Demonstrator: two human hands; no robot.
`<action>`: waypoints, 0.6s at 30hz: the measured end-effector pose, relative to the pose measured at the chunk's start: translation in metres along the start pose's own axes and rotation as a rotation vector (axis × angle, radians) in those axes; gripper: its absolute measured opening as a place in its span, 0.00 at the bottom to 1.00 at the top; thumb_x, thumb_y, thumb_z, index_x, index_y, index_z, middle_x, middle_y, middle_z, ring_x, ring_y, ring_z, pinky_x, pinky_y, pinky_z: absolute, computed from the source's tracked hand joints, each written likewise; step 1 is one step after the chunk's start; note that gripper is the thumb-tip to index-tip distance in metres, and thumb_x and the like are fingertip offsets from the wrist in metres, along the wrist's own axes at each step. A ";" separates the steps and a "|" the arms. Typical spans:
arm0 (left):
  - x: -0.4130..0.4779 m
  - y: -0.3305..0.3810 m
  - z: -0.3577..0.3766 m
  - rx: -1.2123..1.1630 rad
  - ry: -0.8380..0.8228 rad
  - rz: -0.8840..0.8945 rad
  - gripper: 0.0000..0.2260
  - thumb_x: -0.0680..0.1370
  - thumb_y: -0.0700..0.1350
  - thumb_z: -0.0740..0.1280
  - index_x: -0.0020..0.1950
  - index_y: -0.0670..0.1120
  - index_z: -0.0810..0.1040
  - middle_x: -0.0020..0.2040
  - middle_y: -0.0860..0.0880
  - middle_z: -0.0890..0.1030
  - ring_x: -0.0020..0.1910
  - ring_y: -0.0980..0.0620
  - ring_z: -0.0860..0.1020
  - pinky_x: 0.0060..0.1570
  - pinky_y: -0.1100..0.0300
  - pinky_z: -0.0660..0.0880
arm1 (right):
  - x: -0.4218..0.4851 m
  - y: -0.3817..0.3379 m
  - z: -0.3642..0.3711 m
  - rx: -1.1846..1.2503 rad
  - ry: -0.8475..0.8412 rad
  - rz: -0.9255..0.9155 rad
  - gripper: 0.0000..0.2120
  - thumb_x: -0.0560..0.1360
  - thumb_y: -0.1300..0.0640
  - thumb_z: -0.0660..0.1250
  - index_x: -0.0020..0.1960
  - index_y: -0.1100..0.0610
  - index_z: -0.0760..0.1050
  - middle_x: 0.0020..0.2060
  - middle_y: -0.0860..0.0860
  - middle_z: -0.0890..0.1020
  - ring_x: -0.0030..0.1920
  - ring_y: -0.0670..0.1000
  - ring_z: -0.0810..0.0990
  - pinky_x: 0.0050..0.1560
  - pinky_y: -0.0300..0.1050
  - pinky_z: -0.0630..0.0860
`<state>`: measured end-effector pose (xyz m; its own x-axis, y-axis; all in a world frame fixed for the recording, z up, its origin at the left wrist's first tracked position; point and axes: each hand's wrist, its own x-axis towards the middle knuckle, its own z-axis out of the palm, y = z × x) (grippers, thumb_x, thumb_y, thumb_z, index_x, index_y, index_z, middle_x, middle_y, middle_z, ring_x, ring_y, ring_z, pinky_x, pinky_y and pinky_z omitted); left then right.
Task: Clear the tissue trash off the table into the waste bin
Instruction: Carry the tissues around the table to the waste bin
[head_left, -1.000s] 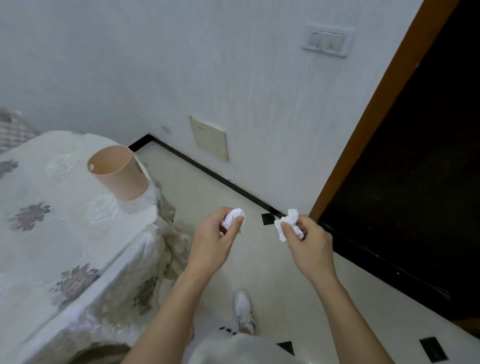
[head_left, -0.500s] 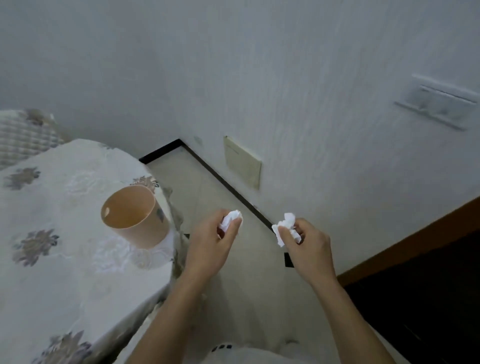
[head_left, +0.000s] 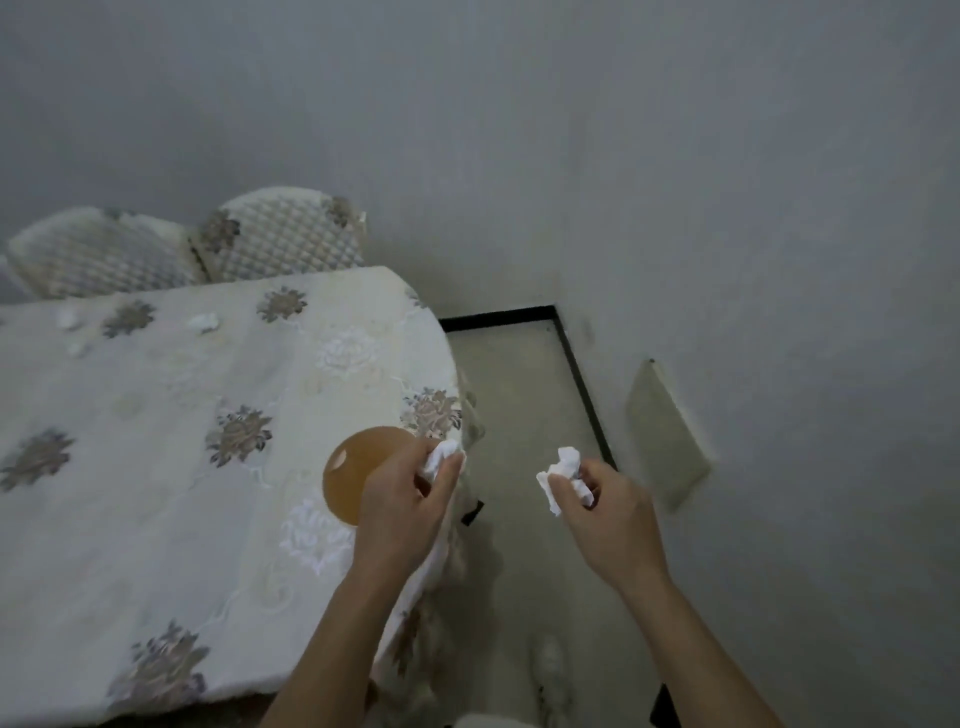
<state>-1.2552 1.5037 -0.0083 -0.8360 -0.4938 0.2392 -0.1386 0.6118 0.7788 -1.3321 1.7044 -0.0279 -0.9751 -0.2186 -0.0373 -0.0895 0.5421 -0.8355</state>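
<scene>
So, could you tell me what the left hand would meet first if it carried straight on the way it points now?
Probably nothing soon: the left hand, pinching a crumpled tissue, points up and right past the table edge toward the floor and wall. The bin sits beneath it, though depth is unclear.

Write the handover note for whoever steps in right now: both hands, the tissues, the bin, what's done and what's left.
Left hand: shut on a crumpled tissue, held at the rim of the waste bin, which stands on the table near its right edge.
Right hand: shut on a second tissue, out over the floor, right of the table.
Done: two tissues picked up; neither dropped in yet.
Left: drop both into the bin, then collect the small white scraps at the table's far side by the chairs.
</scene>
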 end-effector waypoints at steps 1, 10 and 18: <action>0.010 -0.002 0.001 0.049 0.040 -0.015 0.13 0.79 0.54 0.66 0.36 0.53 0.73 0.28 0.53 0.72 0.29 0.55 0.72 0.30 0.62 0.67 | 0.018 -0.003 0.001 -0.012 -0.039 -0.035 0.15 0.76 0.44 0.67 0.33 0.46 0.73 0.31 0.41 0.81 0.34 0.43 0.79 0.38 0.47 0.76; 0.022 -0.022 -0.028 0.343 0.369 -0.239 0.06 0.79 0.52 0.67 0.48 0.51 0.80 0.39 0.57 0.79 0.36 0.57 0.76 0.34 0.64 0.70 | 0.116 -0.057 0.057 -0.203 -0.409 -0.528 0.13 0.76 0.45 0.66 0.37 0.46 0.66 0.29 0.44 0.73 0.33 0.51 0.75 0.32 0.45 0.66; 0.007 -0.044 -0.041 0.707 0.268 -0.232 0.08 0.75 0.50 0.72 0.53 0.53 0.81 0.42 0.53 0.78 0.36 0.51 0.77 0.27 0.61 0.70 | 0.115 -0.085 0.111 -0.468 -0.522 -1.038 0.17 0.78 0.41 0.54 0.57 0.48 0.74 0.46 0.49 0.83 0.44 0.55 0.82 0.40 0.51 0.79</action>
<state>-1.2331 1.4481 -0.0176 -0.6004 -0.7337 0.3180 -0.6732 0.6784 0.2941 -1.4138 1.5433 -0.0219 -0.2145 -0.9518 0.2191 -0.9344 0.1346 -0.3299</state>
